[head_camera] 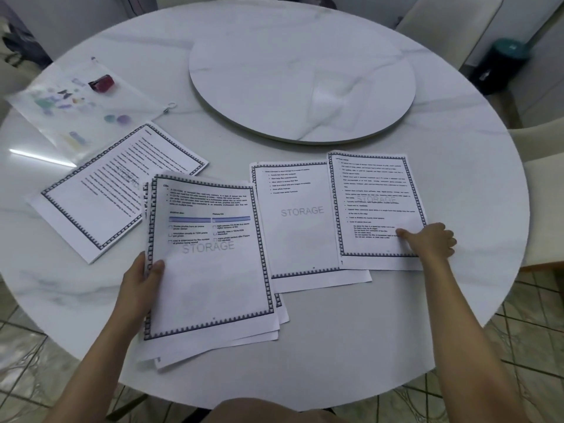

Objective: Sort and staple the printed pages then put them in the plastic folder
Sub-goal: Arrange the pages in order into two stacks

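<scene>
A stack of bordered printed pages marked STORAGE lies in front of me; my left hand grips its left edge, thumb on top. My right hand pinches the lower right corner of a single page at the right. That page overlaps another page in the middle. A further page lies angled at the left. The clear plastic folder with coloured prints lies at the far left, a small red stapler resting on it.
The round white marble table carries a raised turntable at its centre. Pale chairs stand at the back right and right. A dark bin sits on the tiled floor beyond.
</scene>
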The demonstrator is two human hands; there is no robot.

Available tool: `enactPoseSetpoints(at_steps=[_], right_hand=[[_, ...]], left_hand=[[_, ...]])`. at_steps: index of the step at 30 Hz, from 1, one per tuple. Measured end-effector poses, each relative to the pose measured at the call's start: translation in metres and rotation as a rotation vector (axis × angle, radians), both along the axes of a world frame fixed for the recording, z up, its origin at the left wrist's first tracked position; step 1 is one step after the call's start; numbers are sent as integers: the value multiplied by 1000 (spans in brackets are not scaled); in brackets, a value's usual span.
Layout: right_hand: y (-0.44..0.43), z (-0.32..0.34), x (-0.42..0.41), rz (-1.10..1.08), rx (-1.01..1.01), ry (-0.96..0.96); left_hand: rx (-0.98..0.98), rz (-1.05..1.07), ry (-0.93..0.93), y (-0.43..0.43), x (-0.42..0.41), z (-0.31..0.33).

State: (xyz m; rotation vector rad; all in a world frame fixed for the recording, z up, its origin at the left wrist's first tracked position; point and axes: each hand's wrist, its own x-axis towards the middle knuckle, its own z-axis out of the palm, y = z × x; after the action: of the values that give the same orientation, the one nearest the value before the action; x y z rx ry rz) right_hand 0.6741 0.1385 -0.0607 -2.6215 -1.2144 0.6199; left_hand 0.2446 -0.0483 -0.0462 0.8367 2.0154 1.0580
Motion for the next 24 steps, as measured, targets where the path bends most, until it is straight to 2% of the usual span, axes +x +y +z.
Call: enactPoseSetpoints(at_steps=[15,24], right_hand=[[8,7,9,-52,-69,96],[1,10,5,-33,209,451]], left_hand=[[-13,-37,-8,-2,-8,-4],[-4,-36,-50,-1,-10,-7]])
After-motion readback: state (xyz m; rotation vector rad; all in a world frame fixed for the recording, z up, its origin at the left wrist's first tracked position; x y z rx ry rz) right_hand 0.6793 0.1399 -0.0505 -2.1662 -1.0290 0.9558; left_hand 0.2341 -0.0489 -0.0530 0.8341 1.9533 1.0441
